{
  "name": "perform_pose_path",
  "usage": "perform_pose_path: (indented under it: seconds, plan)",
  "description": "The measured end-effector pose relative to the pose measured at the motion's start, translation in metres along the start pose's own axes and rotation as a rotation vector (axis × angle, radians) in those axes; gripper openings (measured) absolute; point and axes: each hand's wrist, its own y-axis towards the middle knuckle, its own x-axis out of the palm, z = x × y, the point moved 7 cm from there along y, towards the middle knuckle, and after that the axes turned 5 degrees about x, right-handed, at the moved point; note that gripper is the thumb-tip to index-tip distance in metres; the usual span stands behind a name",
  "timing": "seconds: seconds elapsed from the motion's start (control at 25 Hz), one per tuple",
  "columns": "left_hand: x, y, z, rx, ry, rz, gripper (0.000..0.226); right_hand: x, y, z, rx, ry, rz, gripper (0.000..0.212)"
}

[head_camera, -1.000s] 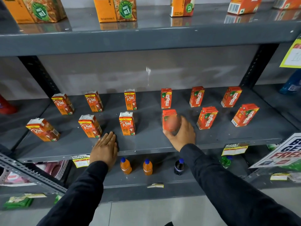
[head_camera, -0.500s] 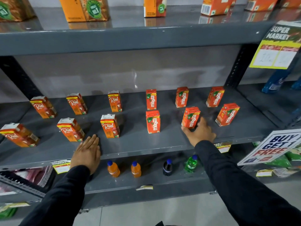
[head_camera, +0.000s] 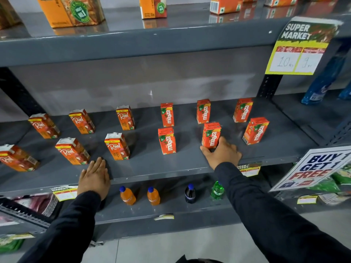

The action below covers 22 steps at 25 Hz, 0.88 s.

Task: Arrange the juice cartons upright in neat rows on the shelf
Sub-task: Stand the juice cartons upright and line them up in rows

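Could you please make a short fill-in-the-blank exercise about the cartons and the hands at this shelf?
1. The right hand touches a carton of the brand ____.
2. The left hand lies ____ on the shelf, holding nothing.
3. The cartons stand in ____ rows.
4. On the lower shelf, the two orange bottles have ____ caps.

Missing words: Maaza; flat; two; blue

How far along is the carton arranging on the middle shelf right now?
Done: twelve cartons stand upright in two rows, Real on the left, Maaza on the right. In hand: the right hand is at the base of the front middle Maaza carton; the left hand lies flat on the shelf edge. Left: possibly squaring the front right Maaza carton, which looks turned.
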Motion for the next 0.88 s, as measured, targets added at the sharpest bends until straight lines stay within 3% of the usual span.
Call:
perform_pose_path:
  seconds: [0.16, 0.24, 0.36, 0.48, 0.56, 0.64, 0.88]
  plan:
    - [0.001, 0.003, 0.004, -0.004, -0.005, 0.002, 0.048, -0.008, 0.004, 0.002, 0.011, 0.174, -0.014, 0.094]
    - [0.002, 0.002, 0.001, -0.016, -0.002, 0.003, 0.048, -0.024, -0.002, 0.014, 0.017, 0.374, 0.132, 0.098]
    - [0.0, 0.003, -0.004, -0.013, 0.017, 0.002, 0.048, -0.059, 0.008, 0.057, 0.087, 0.37, 0.447, 0.085]
    - [0.0, 0.001, -0.006, -0.018, 0.024, 0.015, 0.047, -0.069, 0.054, 0.088, 0.216, 0.222, 0.271, 0.084]
    - [0.002, 0.004, -0.001, -0.02, 0.011, 0.025, 0.047, -0.065, 0.074, 0.098, 0.212, 0.081, 0.156, 0.066]
    - [0.002, 0.002, -0.002, -0.024, 0.024, 0.023, 0.047, -0.058, 0.072, 0.098, 0.199, 0.029, 0.165, 0.056]
    - [0.002, 0.001, -0.002, -0.022, 0.017, 0.052, 0.046, -0.053, 0.074, 0.101, 0.209, -0.009, 0.201, 0.066]
